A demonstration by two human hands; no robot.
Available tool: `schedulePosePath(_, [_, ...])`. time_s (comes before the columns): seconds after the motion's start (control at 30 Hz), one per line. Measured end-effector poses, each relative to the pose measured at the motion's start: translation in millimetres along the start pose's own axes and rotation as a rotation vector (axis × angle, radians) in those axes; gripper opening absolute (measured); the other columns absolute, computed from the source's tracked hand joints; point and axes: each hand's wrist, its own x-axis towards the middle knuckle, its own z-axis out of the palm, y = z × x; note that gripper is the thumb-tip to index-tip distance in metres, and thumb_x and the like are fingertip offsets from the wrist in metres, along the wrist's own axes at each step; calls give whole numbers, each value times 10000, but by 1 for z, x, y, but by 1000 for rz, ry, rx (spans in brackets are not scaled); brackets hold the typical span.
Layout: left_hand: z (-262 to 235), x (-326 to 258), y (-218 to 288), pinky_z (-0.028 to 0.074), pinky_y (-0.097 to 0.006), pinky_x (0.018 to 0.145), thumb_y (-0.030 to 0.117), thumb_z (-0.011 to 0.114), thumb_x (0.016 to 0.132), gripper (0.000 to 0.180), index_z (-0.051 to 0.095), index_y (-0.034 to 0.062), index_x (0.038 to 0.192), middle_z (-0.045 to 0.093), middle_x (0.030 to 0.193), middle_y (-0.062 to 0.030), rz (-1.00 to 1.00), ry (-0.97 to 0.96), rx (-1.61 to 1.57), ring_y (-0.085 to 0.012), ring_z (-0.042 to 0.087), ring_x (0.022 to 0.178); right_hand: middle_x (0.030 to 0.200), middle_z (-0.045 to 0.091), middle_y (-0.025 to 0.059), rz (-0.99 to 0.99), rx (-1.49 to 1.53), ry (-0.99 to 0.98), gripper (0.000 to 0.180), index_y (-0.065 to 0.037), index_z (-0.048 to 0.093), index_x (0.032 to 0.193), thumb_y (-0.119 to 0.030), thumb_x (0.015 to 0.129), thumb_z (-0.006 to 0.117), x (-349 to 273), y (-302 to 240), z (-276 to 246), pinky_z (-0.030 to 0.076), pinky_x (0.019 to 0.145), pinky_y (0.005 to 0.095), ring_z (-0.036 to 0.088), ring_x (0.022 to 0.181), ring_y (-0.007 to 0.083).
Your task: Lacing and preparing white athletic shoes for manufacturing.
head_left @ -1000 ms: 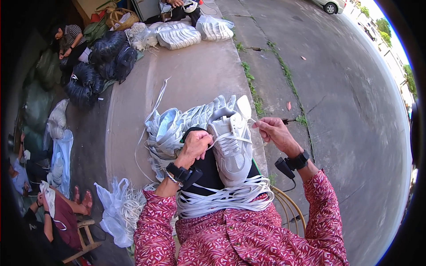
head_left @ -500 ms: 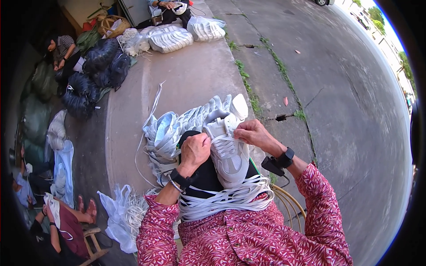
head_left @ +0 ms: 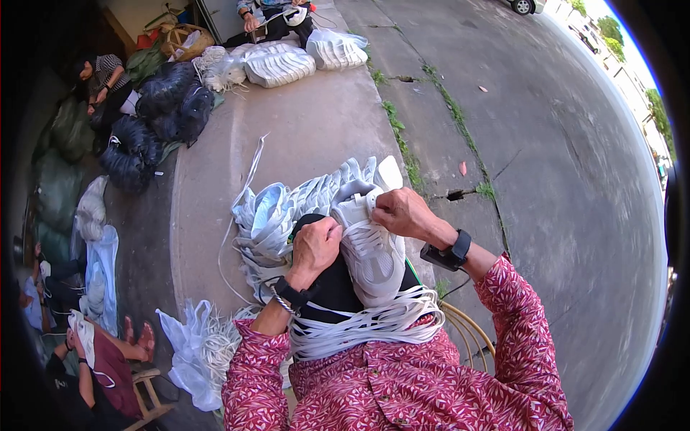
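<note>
A white and grey sneaker rests on my dark-clad lap, toe toward me, with white laces crossing its front. My right hand is closed in a pinch on the shoelace at the upper eyelets, beside the tongue. Against the sneaker's left side, my left hand is closed too, pinching the shoelace; its fingertips are partly hidden. Loose white shoelaces lie in a bundle across my lap. Just beyond the left hand is a stacked pile of white shoes.
A plastic bag with white laces lies at lower left. Coiled yellow hose is by my right side. Black bags, packed shoe bundles and several seated people are farther off. A cracked pavement stretches to the right.
My right hand has shifted slightly up and left, its wrist turning, and now covers more of the upper eyelets. The left hand stays nearly still. A co-worker's hand at the top has moved left.
</note>
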Motion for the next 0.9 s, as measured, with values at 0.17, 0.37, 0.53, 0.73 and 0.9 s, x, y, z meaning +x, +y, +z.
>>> schedulePosePath(0.17, [-20,5,12,464,-384,725,33,643,711,362,570,63,1064,548,959,-133,162,48,61,-323,566,874,685,575,37,45,317,-195,284,-53,585,1034,-188,798,666,11,16,-27,439,554,286,537,607,128])
schedulePosePath(0.37, [-28,13,8,468,-393,728,18,655,671,311,583,62,971,543,897,-117,350,-85,222,-307,563,863,686,571,23,-29,350,-431,321,-73,555,1088,-115,790,664,26,14,-24,427,570,278,527,625,108])
schedulePosePath(0.53, [-31,18,7,469,-390,727,24,662,670,236,570,57,885,540,887,-115,424,-87,298,-308,562,872,686,602,40,63,492,-432,292,-54,555,991,-67,719,662,16,24,-22,450,588,282,576,653,126])
schedulePosePath(0.73, [-28,23,8,455,-429,751,116,653,708,137,590,47,809,535,928,-142,405,-85,204,-316,544,900,662,517,-48,90,713,-195,201,-57,529,849,22,742,680,-2,36,3,364,521,211,469,600,32])
schedulePosePath(0.9, [-6,27,24,413,-463,767,170,645,698,138,639,40,744,547,946,-138,214,-145,495,-301,506,994,659,501,-62,57,728,-154,198,-55,522,827,40,743,674,-4,38,9,352,510,201,455,595,21])
